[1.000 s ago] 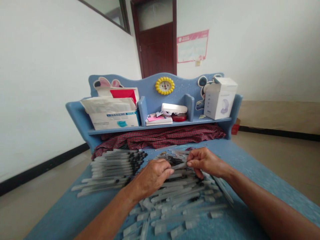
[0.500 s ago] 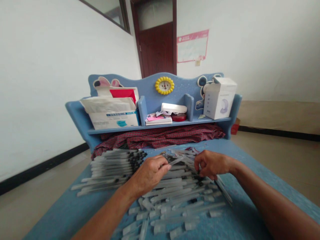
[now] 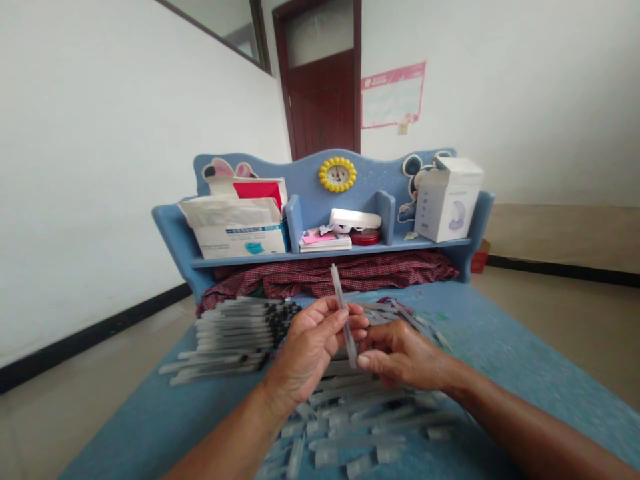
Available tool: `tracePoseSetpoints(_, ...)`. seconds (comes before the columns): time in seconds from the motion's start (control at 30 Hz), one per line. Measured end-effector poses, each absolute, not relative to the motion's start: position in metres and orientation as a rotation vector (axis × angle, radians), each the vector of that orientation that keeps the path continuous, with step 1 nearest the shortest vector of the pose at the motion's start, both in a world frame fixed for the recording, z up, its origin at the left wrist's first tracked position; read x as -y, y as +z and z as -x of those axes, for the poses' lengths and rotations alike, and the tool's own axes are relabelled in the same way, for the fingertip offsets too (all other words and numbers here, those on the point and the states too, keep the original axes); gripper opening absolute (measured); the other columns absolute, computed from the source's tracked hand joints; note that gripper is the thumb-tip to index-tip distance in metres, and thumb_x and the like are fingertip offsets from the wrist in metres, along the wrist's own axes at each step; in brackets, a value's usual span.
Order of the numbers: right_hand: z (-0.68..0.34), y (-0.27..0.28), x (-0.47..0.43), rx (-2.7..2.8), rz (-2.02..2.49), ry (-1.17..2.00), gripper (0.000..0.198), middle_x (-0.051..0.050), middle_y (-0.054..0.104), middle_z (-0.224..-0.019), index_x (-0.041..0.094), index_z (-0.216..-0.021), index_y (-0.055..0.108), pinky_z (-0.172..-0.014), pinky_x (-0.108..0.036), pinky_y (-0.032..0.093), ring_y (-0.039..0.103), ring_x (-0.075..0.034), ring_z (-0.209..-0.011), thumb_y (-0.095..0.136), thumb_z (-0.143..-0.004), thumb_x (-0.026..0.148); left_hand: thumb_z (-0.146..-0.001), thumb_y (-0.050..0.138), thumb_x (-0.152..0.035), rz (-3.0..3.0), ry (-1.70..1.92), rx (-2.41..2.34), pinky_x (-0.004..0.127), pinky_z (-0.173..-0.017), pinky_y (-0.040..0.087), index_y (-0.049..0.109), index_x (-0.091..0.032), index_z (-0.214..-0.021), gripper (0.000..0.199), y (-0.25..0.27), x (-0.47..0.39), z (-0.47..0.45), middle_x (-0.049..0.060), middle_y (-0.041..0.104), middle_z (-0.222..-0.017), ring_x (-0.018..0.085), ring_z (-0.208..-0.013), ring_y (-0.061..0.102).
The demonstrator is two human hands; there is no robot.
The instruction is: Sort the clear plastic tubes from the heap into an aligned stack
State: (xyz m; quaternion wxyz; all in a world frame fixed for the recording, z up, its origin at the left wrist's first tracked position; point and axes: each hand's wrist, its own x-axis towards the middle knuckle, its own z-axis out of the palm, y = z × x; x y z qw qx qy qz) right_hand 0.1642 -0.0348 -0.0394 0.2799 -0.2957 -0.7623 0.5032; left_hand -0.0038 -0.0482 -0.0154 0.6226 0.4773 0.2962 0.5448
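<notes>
Presently, a translucent pen barrel [image 3: 349,339] stands tilted near the centre of the frame, gripped between the thumb and fingers of the left hand [image 3: 309,343]. The right hand [image 3: 407,360] has its fingers curled beside the barrel's lower end; whether they touch it or pinch some small part cannot be told. The step in hand looks like two-handed work at that lower end; the next move would call for a steady left grip and careful alignment by the right fingers. Below the hands, loose barrels [image 3: 357,441] and short, clear cap-like pieces [image 3: 327,457] lie scattered on the blue counter [image 3: 520,353]. At centre left, black-ended pens [image 3: 225,327] lie side by side, with a checked cloth [image 3: 310,277] behind.
</notes>
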Motion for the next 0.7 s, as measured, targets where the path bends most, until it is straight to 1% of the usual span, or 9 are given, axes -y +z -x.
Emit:
tracePoseSetpoints(0.13, -0.154, -0.039, 0.043, 2.050, 0.800, 1.332, 0.044, 0.003, 0.048, -0.044, 0.018, -0.053, 0.045, -0.037, -0.019, 0.026, 0.040, -0.007, -0.036, 0.048, -0.083, 0.049, -0.080, 0.062, -0.016, -1.022, 1.271, -0.623, 0.024, -0.071, 0.052, 0.060, -0.011, -0.088, 0.010, -0.014, 0.053, -0.002, 0.008, 0.066, -0.090, 0.013, -0.075, 0.064)
tracePoseSetpoints(0.37, -0.142, -0.049, 0.045, 1.967, 0.850, 1.370, 0.045, 0.004, 0.050, -0.040, 0.018, -0.055, 0.043, -0.036, -0.018, 0.024, 0.038, -0.005, -0.031, 0.047, -0.082, 0.054, -0.081, 0.059, -0.016, -0.991, 1.333, -0.600, 0.023, -0.068, 0.052, 0.058, -0.012, -0.085, 0.006, -0.015, 0.055, -0.003, 0.006, 0.065, -0.085, 0.012, -0.072, 0.063)
tracePoseSetpoints(0.47, -0.142, -0.052, 0.044, 1.994, 0.817, 1.394, 0.047, 0.004, 0.051, -0.040, 0.018, -0.056, 0.045, -0.036, -0.018, 0.025, 0.040, -0.006, -0.032, 0.047, -0.081, 0.057, -0.081, 0.059, -0.020, -1.009, 1.332, -0.610, 0.021, -0.061, 0.050, 0.055, -0.015, -0.087, 0.008, -0.013, 0.054, -0.002, 0.003, 0.064, -0.082, 0.010, -0.064, 0.060)
tracePoseSetpoints(0.53, -0.146, -0.049, 0.043, 2.010, 0.783, 1.398, 0.047, 0.004, 0.051, -0.040, 0.017, -0.057, 0.047, -0.036, -0.018, 0.026, 0.041, -0.006, -0.032, 0.049, -0.080, 0.058, -0.081, 0.059, -0.023, -1.051, 1.326, -0.641, 0.018, -0.053, 0.046, 0.055, -0.016, -0.087, 0.010, -0.013, 0.054, -0.001, 0.001, 0.062, -0.078, 0.007, -0.055, 0.055)
tracePoseSetpoints(0.6, -0.151, -0.043, 0.039, 1.963, 0.787, 1.340, 0.047, 0.004, 0.051, -0.040, 0.016, -0.061, 0.052, -0.037, -0.018, 0.027, 0.043, -0.007, -0.033, 0.050, -0.080, 0.058, -0.080, 0.059, -0.027, -1.154, 1.303, -0.727, 0.015, -0.045, 0.039, 0.056, -0.016, -0.085, 0.012, -0.012, 0.053, 0.001, -0.001, 0.060, -0.071, 0.005, -0.048, 0.048)
tracePoseSetpoints(0.7, -0.161, -0.030, 0.032, 1.757, 0.832, 1.217, 0.045, 0.004, 0.052, -0.038, 0.015, -0.069, 0.054, -0.036, -0.018, 0.025, 0.038, -0.006, -0.031, 0.047, -0.082, 0.057, -0.079, 0.059, -0.029, -1.415, 1.179, -0.917, 0.014, -0.038, 0.030, 0.059, -0.014, -0.083, 0.015, -0.014, 0.053, 0.003, -0.001, 0.058, -0.063, 0.005, -0.042, 0.043)
